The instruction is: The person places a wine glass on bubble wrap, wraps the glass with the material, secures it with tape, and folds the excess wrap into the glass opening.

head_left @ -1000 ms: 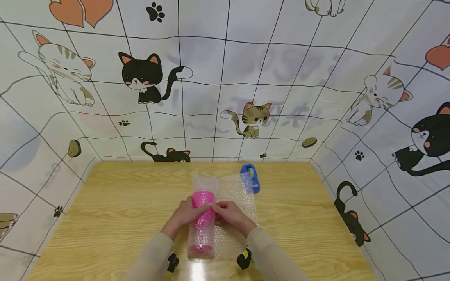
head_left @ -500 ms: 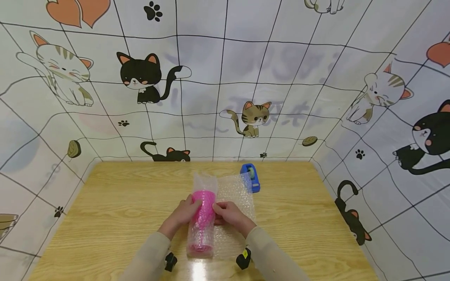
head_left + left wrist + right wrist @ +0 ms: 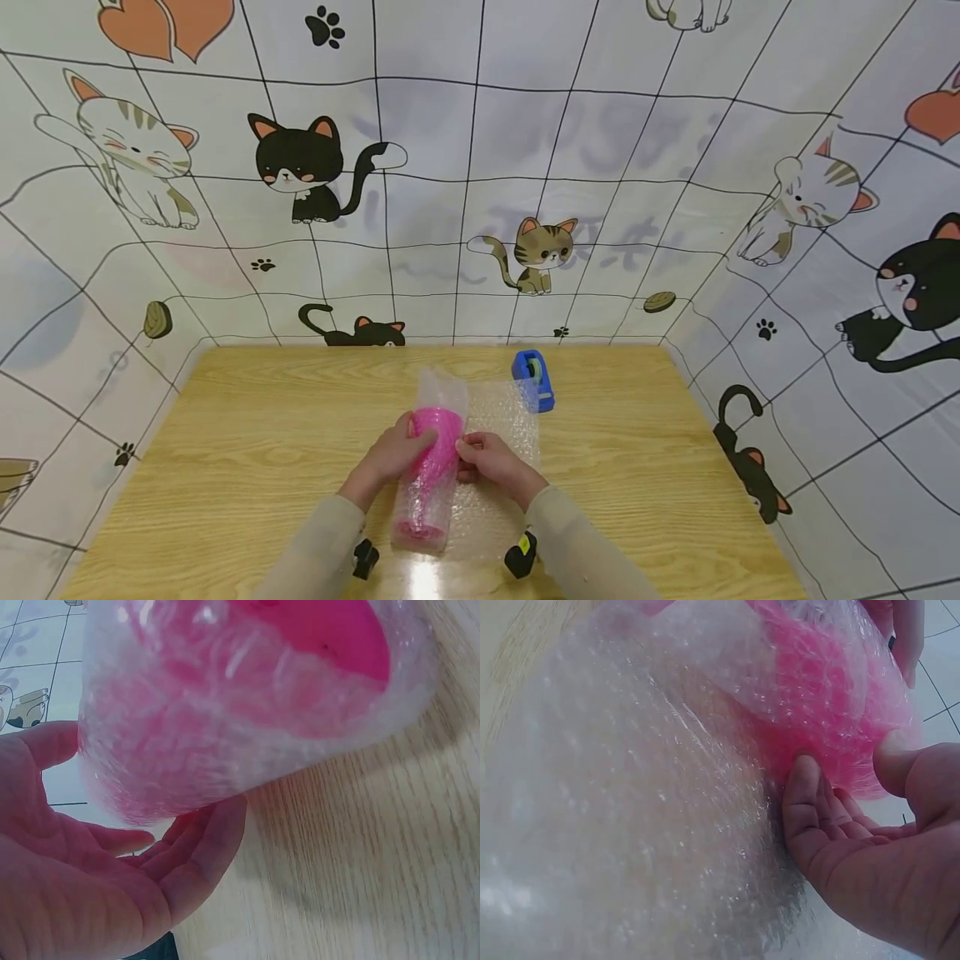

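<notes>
Head camera, watched from my remote post: a pink cylindrical object (image 3: 435,458) rolled in bubble wrap (image 3: 498,421) sits between a person's left hand (image 3: 390,457) and right hand (image 3: 491,462), over a wood-grain surface (image 3: 622,467). The left hand is partly closed round the roll's left side, thumb laid over the top; my left wrist feed has its bent fingers reaching underneath. The right hand, also partly closed, holds the roll's right edge between thumb and curled fingers, as my right wrist feed confirms. Loose wrap spreads out beneath the right hand and to its right. Just beyond that hand, a blue tape dispenser (image 3: 544,385) lies partly under the sheet's far corner. The roll's far end leans toward the right hand's side, clear wrap extending past the pink. Whether its whole length touches the surface, I cannot tell. Pale sleeves (image 3: 322,542) run up to both hands, and beyond them rises a white backdrop (image 3: 427,200) printed with cats and grid lines.
</notes>
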Tool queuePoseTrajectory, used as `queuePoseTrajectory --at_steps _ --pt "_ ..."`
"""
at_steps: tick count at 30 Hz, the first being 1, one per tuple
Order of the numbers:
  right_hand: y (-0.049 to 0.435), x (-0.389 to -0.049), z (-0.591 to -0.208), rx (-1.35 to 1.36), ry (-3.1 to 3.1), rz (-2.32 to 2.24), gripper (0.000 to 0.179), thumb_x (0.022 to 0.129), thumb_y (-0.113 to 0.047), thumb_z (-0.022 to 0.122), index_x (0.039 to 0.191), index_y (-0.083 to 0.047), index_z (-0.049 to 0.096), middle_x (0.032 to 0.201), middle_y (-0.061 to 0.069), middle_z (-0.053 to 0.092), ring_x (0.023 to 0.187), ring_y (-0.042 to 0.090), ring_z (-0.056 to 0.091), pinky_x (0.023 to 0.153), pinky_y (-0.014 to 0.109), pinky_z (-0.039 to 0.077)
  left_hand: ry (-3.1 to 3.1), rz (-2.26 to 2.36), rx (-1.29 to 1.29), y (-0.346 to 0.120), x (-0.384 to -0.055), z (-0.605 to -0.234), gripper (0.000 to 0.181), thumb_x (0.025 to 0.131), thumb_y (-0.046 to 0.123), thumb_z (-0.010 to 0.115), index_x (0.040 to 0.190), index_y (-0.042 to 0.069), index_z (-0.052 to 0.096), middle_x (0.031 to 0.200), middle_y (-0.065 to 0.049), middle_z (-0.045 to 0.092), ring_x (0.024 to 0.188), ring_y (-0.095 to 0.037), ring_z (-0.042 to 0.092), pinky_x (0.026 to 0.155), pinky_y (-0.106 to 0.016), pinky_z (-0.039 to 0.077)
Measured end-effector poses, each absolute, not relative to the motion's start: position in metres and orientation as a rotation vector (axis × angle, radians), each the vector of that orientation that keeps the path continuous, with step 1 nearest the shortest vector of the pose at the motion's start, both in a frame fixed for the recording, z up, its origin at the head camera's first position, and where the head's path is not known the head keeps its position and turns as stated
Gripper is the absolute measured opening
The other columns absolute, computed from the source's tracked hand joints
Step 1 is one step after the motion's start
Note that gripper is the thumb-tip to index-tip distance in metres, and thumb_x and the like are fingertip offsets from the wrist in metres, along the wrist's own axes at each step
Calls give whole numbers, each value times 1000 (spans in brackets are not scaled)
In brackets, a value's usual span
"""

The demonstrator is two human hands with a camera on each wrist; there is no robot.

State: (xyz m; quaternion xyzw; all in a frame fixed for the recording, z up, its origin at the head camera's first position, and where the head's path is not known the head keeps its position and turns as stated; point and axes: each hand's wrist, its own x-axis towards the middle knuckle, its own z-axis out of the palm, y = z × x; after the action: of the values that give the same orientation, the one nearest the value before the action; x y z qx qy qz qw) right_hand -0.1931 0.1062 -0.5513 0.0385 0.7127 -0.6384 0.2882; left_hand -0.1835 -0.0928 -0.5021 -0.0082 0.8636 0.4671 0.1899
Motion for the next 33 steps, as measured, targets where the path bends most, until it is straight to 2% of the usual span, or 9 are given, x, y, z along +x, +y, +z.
queuePoseTrajectory --at_steps 7,15,20,26,33 --pt "106 -193 -553 79 1883 -1723 41 102 -22 50 130 7 49 102 11 67 86 13 65 84 33 58 2462 1267 -32 -93 -184 -504 80 93 46 55 141 -16 36 140 -36 45 129 -51 46 104 -58 42" --pt "105 -193 -553 87 1878 -1758 38 103 -16 48 130 9 52 93 6 66 82 11 64 81 31 59 2490 1231 -71 -92 -184 -509 81 90 53 57 138 -11 43 135 -34 51 122 -49 53 100 -57 47" --pt "106 -193 -550 119 1883 -1753 36 102 -15 50 130 9 52 97 9 67 84 13 65 83 33 59 2502 1222 -96 -92 -183 -510 85 89 57 57 140 -9 42 137 -34 48 124 -50 49 100 -59 45" --pt "109 -196 -541 112 1875 -1698 37 100 -18 54 128 7 57 98 9 69 83 13 66 85 33 59 2515 1207 -113 -92 -183 -512 87 88 59 57 140 -9 42 137 -33 48 123 -49 50 99 -58 46" --pt "110 -199 -539 92 1840 -1696 46 101 -35 52 125 4 61 104 11 72 86 14 68 88 34 58 2537 1229 -111 -90 -183 -516 90 87 60 58 143 -7 38 138 -34 46 125 -50 49 100 -60 44"
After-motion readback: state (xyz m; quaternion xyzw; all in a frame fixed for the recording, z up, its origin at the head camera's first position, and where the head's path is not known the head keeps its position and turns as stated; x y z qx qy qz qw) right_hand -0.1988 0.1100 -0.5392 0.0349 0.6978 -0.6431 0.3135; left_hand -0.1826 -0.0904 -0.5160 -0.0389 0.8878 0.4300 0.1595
